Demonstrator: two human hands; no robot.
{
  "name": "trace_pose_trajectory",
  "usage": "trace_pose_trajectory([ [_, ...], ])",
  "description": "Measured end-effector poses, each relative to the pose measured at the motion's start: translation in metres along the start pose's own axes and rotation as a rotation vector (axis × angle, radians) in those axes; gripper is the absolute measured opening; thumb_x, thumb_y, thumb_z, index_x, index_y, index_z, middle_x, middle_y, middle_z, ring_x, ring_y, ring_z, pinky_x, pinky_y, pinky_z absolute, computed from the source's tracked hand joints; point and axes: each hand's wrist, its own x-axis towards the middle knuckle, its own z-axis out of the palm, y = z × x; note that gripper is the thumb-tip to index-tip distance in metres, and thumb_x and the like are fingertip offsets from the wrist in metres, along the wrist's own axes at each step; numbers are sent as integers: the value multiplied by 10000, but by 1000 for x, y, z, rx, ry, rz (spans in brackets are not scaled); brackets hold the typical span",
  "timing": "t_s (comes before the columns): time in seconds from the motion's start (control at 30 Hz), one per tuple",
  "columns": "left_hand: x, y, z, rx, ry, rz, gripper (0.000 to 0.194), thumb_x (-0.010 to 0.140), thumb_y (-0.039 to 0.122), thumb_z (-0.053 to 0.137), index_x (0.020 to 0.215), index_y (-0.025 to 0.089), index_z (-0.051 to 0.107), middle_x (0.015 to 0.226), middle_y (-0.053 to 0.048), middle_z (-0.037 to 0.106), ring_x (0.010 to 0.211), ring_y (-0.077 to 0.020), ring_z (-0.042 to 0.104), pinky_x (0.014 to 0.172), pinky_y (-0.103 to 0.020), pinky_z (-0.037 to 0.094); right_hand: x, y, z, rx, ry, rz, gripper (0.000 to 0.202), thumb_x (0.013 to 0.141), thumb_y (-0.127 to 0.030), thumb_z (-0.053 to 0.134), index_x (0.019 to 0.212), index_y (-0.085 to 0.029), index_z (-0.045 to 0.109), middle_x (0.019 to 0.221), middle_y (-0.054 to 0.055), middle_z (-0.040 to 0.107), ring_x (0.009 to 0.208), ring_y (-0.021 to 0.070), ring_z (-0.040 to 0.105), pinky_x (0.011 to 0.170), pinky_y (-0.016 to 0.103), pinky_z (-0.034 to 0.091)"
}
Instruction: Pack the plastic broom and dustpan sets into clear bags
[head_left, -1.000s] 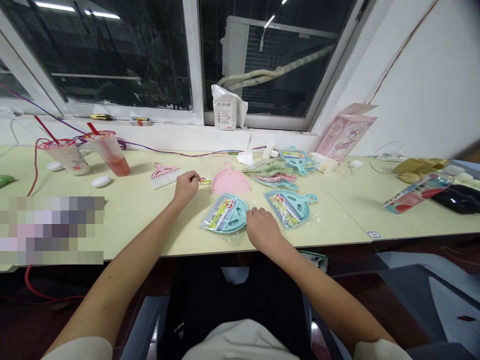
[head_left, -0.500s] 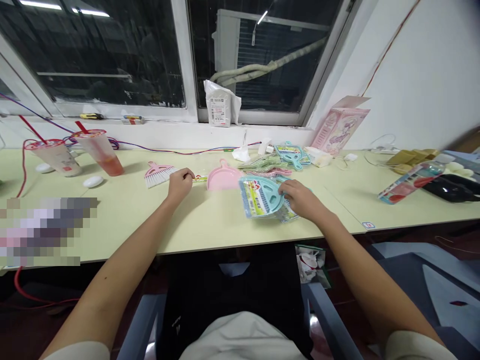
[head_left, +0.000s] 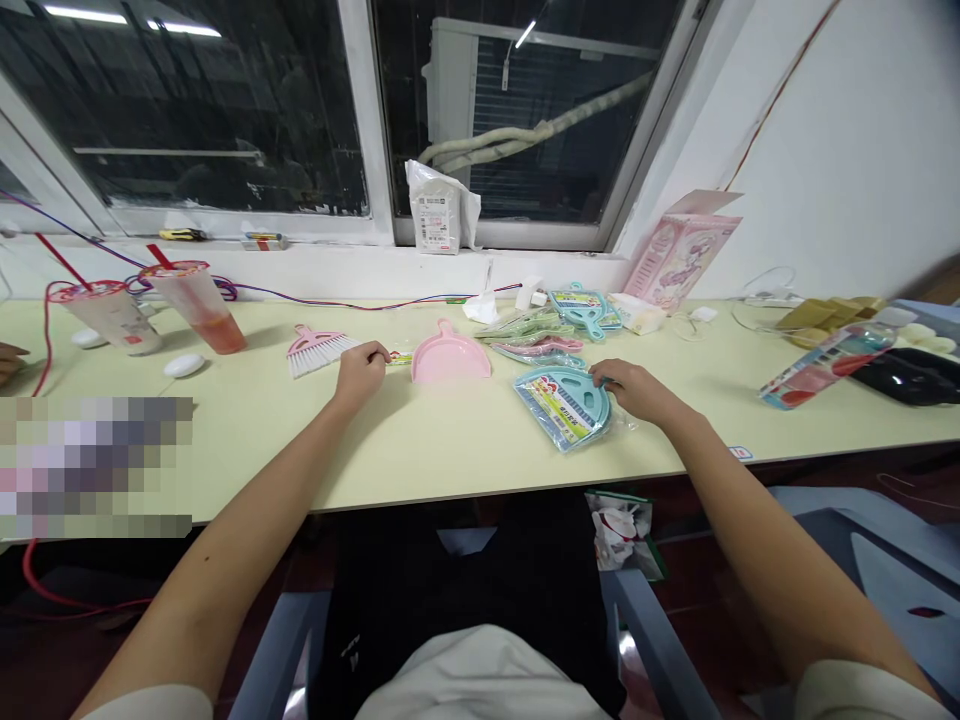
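Note:
My left hand (head_left: 362,373) is closed at the right end of a pink brush (head_left: 321,350) with white bristles; what its fingers hold is hidden. A small yellow-green label (head_left: 400,358) lies just right of that hand. Beside it rests a pink dustpan (head_left: 450,358). My right hand (head_left: 628,388) pinches the upper right edge of a packaged blue dustpan set (head_left: 564,406), which is tilted over the table. Behind it lie green packaged sets (head_left: 534,325), a pink one (head_left: 544,346) and another blue set (head_left: 585,308).
Two drink cups (head_left: 196,305) and white oval objects (head_left: 184,365) stand at the left. Another person's hand (head_left: 10,362) shows at the left edge. A pink box (head_left: 679,252), a bottle (head_left: 825,367) and a black object (head_left: 911,376) are at the right.
My right hand has moved right with the blue set, uncovering packages behind it. Another person's hand has appeared at the left edge. My left hand has barely moved.

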Motion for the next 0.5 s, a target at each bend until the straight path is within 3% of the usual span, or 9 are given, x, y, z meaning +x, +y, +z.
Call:
trace_pose_trajectory([
  [0.5, -1, -6, 3, 36, -41, 6, 207, 708, 186, 481, 695, 197, 688, 632, -24, 620, 545, -164, 469, 535, -297, 315, -4, 38, -2, 114, 98, 94, 126, 755, -165, 515, 730, -233, 618, 1155, 98, 735, 1101, 289, 682, 998, 482, 512],
])
